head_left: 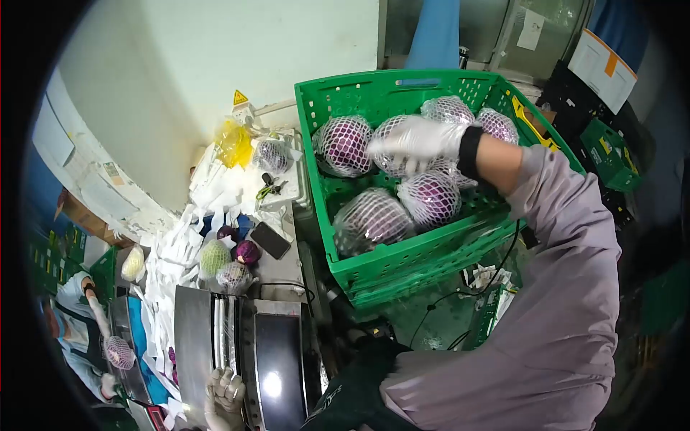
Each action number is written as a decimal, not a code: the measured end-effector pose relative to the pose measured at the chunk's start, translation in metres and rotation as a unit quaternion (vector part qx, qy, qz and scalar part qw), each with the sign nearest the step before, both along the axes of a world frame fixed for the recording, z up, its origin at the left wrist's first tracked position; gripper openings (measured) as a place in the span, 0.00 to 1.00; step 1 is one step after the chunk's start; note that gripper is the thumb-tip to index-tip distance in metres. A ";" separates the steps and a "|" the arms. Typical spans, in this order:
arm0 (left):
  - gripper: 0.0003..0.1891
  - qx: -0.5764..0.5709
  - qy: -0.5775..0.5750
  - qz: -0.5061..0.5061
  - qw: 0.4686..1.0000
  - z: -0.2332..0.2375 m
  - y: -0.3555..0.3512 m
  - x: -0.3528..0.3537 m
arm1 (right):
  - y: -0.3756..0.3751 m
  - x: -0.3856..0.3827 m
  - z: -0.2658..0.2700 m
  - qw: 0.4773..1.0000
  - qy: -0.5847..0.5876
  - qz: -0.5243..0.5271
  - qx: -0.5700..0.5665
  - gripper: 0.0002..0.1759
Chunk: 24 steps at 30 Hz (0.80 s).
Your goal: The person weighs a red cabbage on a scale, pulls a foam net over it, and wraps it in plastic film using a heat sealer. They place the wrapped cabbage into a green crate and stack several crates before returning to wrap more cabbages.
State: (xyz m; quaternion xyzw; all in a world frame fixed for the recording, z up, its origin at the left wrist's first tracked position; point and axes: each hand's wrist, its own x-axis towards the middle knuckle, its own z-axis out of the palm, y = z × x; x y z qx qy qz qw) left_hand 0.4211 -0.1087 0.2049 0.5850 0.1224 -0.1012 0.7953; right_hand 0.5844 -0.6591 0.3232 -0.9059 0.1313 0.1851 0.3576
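Observation:
My right hand, in a white glove with a dark band at the wrist, is slightly blurred over the green crate. Its fingers stretch leftward across a red cabbage in white foam netting, covering part of it. Several more netted cabbages lie around it, including one at the left and one at the front under shiny clear film. Low in the view, my gloved left hand has loosely bent fingers and nothing visible in them. It is beside the metal wrapping machine.
Netted vegetables, a bare red cabbage and a phone lie behind the machine. White netting is heaped along the wall. At far left, a co-worker is near a netted vegetable. A black cable hangs below the crate.

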 end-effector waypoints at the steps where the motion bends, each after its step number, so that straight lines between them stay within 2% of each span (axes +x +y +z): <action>1: 0.30 0.016 -0.026 -0.015 0.999 -0.013 0.009 -0.003 | -0.023 0.011 -0.002 0.995 -0.078 -0.052 -0.046 0.37; 2: 0.30 0.012 -0.020 -0.015 1.000 -0.015 0.008 -0.004 | -0.051 0.021 -0.011 0.978 -0.154 -0.104 -0.091 0.31; 3: 0.30 0.040 0.005 -0.022 0.999 -0.014 0.009 -0.004 | -0.082 0.027 -0.021 0.952 -0.168 -0.043 -0.252 0.27; 4: 0.31 0.067 0.028 -0.030 0.997 -0.014 0.009 -0.005 | -0.111 0.028 -0.035 0.897 -0.179 0.020 -0.404 0.24; 6: 0.30 0.051 0.034 -0.033 0.998 -0.013 0.009 -0.006 | -0.153 0.016 -0.075 0.858 0.005 0.186 -0.478 0.22; 8: 0.28 0.019 0.042 -0.043 0.998 -0.013 0.009 -0.007 | -0.185 -0.014 -0.143 0.897 -0.208 0.061 -0.385 0.27; 9: 0.28 0.015 0.045 -0.042 0.998 -0.013 0.012 -0.011 | -0.163 -0.026 -0.106 0.924 -0.052 0.085 -0.368 0.31; 10: 0.27 0.010 0.041 -0.021 0.999 -0.012 0.017 -0.018 | -0.137 -0.034 -0.065 0.928 0.104 0.108 -0.342 0.35; 12: 0.26 0.009 0.035 -0.001 0.999 -0.015 0.032 -0.029 | -0.149 -0.037 -0.073 0.871 0.183 0.247 -0.384 0.36; 14: 0.25 -0.008 0.073 0.098 0.992 -0.026 0.049 -0.045 | -0.085 -0.049 -0.016 0.822 0.340 0.162 -0.427 0.33; 15: 0.24 -0.028 0.069 0.109 0.991 -0.034 0.061 -0.055 | -0.075 -0.055 0.000 0.852 0.367 0.009 -0.374 0.36; 16: 0.24 -0.033 0.073 0.113 0.990 -0.042 0.070 -0.062 | -0.091 -0.054 -0.004 0.849 0.375 0.009 -0.373 0.37; 18: 0.23 -0.039 0.082 0.161 0.983 -0.065 0.094 -0.075 | -0.112 -0.047 -0.012 0.827 0.214 0.102 -0.510 0.34; 19: 0.22 -0.255 0.020 0.016 0.967 -0.137 0.164 -0.083 | -0.117 -0.043 -0.011 0.851 0.079 0.171 -0.490 0.30; 20: 0.22 -0.093 0.083 0.174 0.977 -0.104 0.121 -0.084 | -0.115 -0.042 -0.010 0.868 0.002 0.087 -0.490 0.22; 21: 0.16 -0.143 -0.010 0.089 0.986 -0.089 0.102 -0.079 | -0.058 -0.039 0.019 0.963 0.042 -0.001 -0.268 0.22; 22: 0.14 -0.176 -0.042 0.104 0.978 -0.111 0.113 -0.090 | -0.023 -0.027 0.030 0.959 -0.027 0.168 -0.227 0.18; 23: 0.15 -0.147 0.021 0.146 0.978 -0.124 0.117 -0.098 | 0.016 -0.029 0.025 0.978 -0.171 0.088 -0.086 0.15; 24: 0.17 -0.018 0.058 0.159 0.985 -0.044 0.080 -0.089 | -0.009 -0.008 0.001 0.829 -0.412 0.302 -0.227 0.16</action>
